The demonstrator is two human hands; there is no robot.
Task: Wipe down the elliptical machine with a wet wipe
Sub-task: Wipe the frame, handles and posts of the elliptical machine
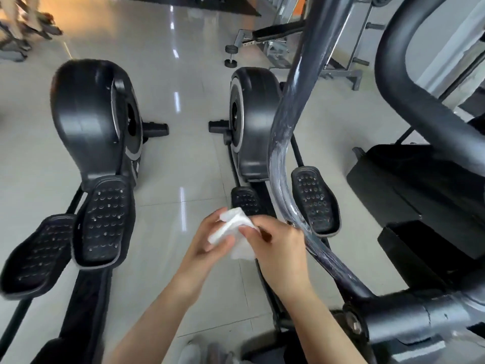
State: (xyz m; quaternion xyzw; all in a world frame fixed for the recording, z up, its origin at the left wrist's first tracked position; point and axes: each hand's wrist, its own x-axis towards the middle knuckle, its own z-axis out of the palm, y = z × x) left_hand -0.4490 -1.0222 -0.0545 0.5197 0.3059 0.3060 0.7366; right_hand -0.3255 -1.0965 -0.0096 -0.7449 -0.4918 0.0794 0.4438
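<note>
The crumpled white wet wipe (234, 233) sits between both hands, held in the air over the pale tiled floor (168, 179), just left of the curved, scuffed grey metal handlebar arm (282, 143) of the near elliptical machine. The left hand (210, 239) pinches its lower edge between thumb and fingers, while the right hand (275, 246) curls its fingertips onto the upper fold; the pair look to be refolding or turning the wipe, probably to bring up a fresh face before it meets the machine. The wipe touches no part of the elliptical now. The arm's streaked, glossy sheen suggests moisture, though worn finish could look alike. Beside it lie two black studded foot pedals (313, 199) and the rounded black flywheel housing (253, 122). A second black elliptical machine (91, 119) stands to the left, well apart across the floor. A padded black weight bench (278, 30) stands further back. No brand, label or writing can be read anywhere
</note>
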